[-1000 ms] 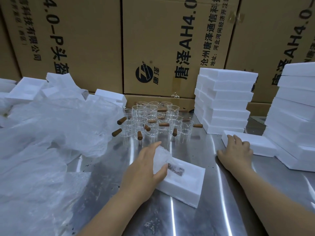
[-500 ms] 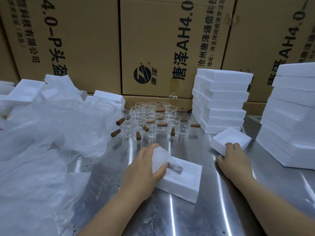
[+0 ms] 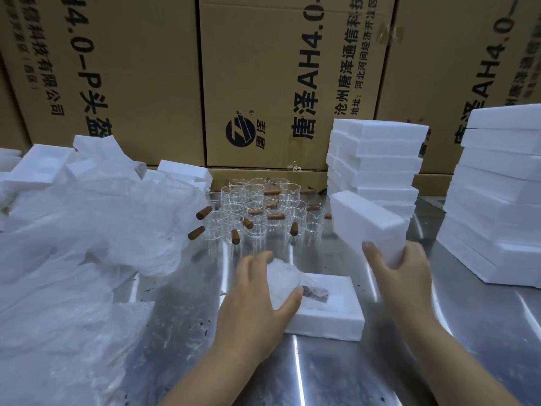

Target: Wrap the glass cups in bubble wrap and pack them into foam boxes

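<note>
From the head camera we see the left hand [image 3: 254,300] curled over the wrapped cup [image 3: 288,284], fingers on top and thumb on its right side, holding it in the recess of the open box [image 3: 330,315] lying on the table [image 3: 322,373]. The right hand [image 3: 398,276] grips the near end of a foam piece [image 3: 369,227], thumb on its front face, holding it tilted above the table just right of the box. Bare cups [image 3: 257,212] stand behind, with loose wrap [image 3: 87,230] to the left.
</note>
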